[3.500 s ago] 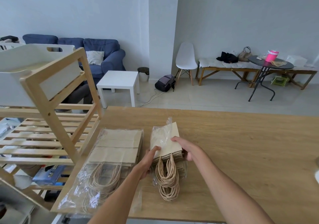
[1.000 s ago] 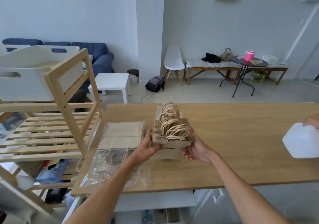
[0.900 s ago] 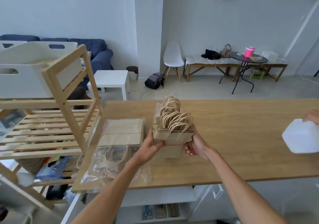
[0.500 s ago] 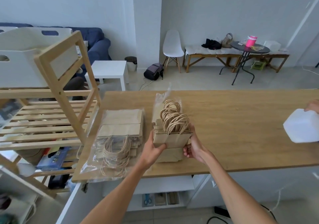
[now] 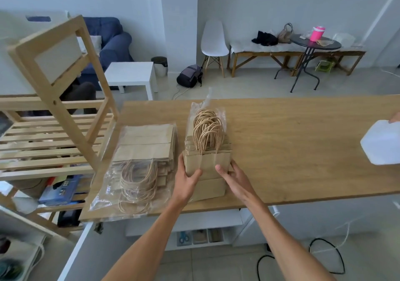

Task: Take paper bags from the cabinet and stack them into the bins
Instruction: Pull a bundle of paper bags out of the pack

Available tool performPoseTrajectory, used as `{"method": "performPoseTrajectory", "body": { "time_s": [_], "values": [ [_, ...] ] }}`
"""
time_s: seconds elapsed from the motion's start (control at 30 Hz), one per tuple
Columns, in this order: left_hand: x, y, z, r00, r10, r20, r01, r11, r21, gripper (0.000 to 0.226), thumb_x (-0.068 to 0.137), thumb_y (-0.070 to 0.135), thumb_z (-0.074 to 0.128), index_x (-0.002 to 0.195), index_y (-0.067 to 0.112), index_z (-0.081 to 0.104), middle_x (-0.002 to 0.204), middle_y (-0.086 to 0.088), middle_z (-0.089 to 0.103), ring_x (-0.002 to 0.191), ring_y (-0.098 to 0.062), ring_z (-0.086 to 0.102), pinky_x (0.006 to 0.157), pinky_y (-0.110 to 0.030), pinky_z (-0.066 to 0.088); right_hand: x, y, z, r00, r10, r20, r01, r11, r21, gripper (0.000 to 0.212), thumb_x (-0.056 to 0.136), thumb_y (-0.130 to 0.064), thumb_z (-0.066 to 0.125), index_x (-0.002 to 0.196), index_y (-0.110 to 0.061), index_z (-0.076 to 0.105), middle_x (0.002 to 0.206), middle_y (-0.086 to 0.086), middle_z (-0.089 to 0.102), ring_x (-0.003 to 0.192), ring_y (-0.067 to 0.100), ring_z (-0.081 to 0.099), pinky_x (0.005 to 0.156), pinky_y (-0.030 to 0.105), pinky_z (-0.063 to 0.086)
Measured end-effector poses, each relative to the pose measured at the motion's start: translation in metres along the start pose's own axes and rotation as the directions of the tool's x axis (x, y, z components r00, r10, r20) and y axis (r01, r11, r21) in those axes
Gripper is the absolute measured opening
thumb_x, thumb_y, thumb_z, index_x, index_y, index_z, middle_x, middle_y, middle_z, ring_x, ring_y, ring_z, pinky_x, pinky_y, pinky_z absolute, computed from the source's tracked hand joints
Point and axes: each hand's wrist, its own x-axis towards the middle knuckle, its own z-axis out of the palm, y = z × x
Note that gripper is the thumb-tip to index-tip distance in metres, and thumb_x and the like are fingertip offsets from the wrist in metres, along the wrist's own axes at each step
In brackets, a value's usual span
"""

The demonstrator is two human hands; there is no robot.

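A bundle of small brown paper bags [image 5: 206, 161] with twine handles stands on edge on the wooden table [image 5: 292, 142], partly in clear plastic wrap. My left hand [image 5: 186, 180] grips its left side and my right hand [image 5: 234, 177] presses its right front. A second, larger pack of flat paper bags [image 5: 142, 157] in plastic lies to the left near the table edge. A white bin [image 5: 13, 49] sits on top of the wooden rack [image 5: 54, 98] at far left, mostly cut off.
Another person's hand holds a white plastic container [image 5: 383, 144] at the right table edge. Slatted rack shelves stand against the table's left side. Beyond the table are a white side table [image 5: 129, 72], a backpack, a chair and a bench.
The small bundle was turned from lying flat to standing with its handles up. The view has tilted downward. The bundle now rests lower, near the front of the table.
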Motion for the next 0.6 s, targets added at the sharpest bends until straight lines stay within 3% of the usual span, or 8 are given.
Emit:
{"method": "performPoseTrajectory", "body": {
  "time_s": [0.07, 0.17, 0.3, 0.4, 0.47, 0.53, 0.6],
  "values": [
    [-0.002, -0.002, 0.004, 0.999, 0.028, -0.031, -0.028, 1.0, 0.01, 0.073, 0.074, 0.035, 0.064, 0.14, 0.025, 0.034, 0.118, -0.009, 0.067, 0.105, -0.023, 0.068, 0.087, -0.035, 0.058, -0.001, 0.002, 0.004, 0.997, 0.008, -0.077, -0.02, 0.988, -0.156, 0.085, 0.079, -0.083, 0.055, 0.146, -0.032, 0.048, 0.134, 0.001, 0.063, 0.123, 0.02, 0.059, 0.108, 0.044, 0.047],
    [-0.003, -0.007, 0.011, 0.995, 0.059, -0.078, -0.06, 0.998, 0.001, 0.074, 0.075, 0.035, 0.062, 0.142, 0.026, 0.033, 0.118, -0.009, 0.067, 0.101, -0.021, 0.068, 0.083, -0.03, 0.057, 0.001, 0.004, 0.015, 0.989, -0.01, -0.148, -0.026, 0.971, -0.237, 0.1, 0.074, -0.09, 0.046, 0.148, -0.024, 0.041, 0.144, 0.009, 0.043, 0.137, 0.027, 0.04, 0.117, 0.05, 0.035],
    [-0.006, -0.008, 0.017, 0.997, 0.048, -0.066, -0.051, 0.997, -0.054, 0.074, 0.075, 0.034, 0.059, 0.144, 0.018, 0.037, 0.114, -0.005, 0.07, 0.096, -0.013, 0.069, 0.083, -0.03, 0.055, 0.001, 0.007, 0.022, 0.992, 0.003, -0.127, 0.013, 0.992, 0.126, 0.1, 0.068, -0.079, 0.063, 0.147, -0.023, 0.037, 0.134, -0.003, 0.064, 0.12, 0.013, 0.063, 0.092, 0.025, 0.053],
    [-0.002, -0.002, 0.014, 0.997, 0.055, -0.058, -0.057, 0.997, -0.046, 0.077, 0.077, 0.037, 0.053, 0.149, 0.017, 0.035, 0.124, -0.005, 0.066, 0.109, -0.014, 0.064, 0.096, -0.04, 0.053, 0.004, 0.004, 0.024, 0.982, -0.062, -0.181, 0.093, 0.981, 0.168, 0.09, 0.07, -0.074, 0.068, 0.144, -0.026, 0.045, 0.127, -0.01, 0.068, 0.113, 0.002, 0.066, 0.094, 0.024, 0.054],
    [0.007, 0.001, 0.01, 0.995, 0.098, -0.019, -0.098, 0.995, 0.015, 0.074, 0.081, 0.037, 0.051, 0.151, 0.019, 0.033, 0.138, -0.005, 0.058, 0.125, -0.02, 0.056, 0.108, -0.051, 0.045, 0.006, 0.004, 0.025, 0.97, -0.098, -0.22, 0.145, 0.968, 0.204, 0.081, 0.072, -0.067, 0.073, 0.139, -0.028, 0.051, 0.121, -0.013, 0.071, 0.107, -0.006, 0.067, 0.089, 0.014, 0.053],
    [0.011, 0.004, 0.006, 0.989, 0.141, 0.044, -0.144, 0.986, 0.08, 0.076, 0.087, 0.044, 0.055, 0.155, 0.027, 0.026, 0.152, 0.0, 0.046, 0.14, -0.017, 0.043, 0.116, -0.047, 0.036, 0.005, 0.01, 0.026, 0.963, -0.1, -0.251, 0.161, 0.958, 0.239, 0.076, 0.069, -0.063, 0.077, 0.133, -0.026, 0.057, 0.115, -0.01, 0.075, 0.104, -0.003, 0.069, 0.083, 0.011, 0.053],
    [0.006, 0.004, 0.005, 0.985, 0.157, 0.074, -0.165, 0.981, 0.106, 0.082, 0.087, 0.062, 0.056, 0.156, 0.033, 0.022, 0.158, 0.006, 0.039, 0.146, -0.009, 0.035, 0.119, -0.036, 0.031, 0.002, 0.02, 0.029, 0.959, -0.078, -0.272, 0.157, 0.946, 0.285, 0.081, 0.063, -0.067, 0.079, 0.13, -0.025, 0.06, 0.113, -0.009, 0.076, 0.102, -0.003, 0.07, 0.082, 0.01, 0.052]
  ]
}}
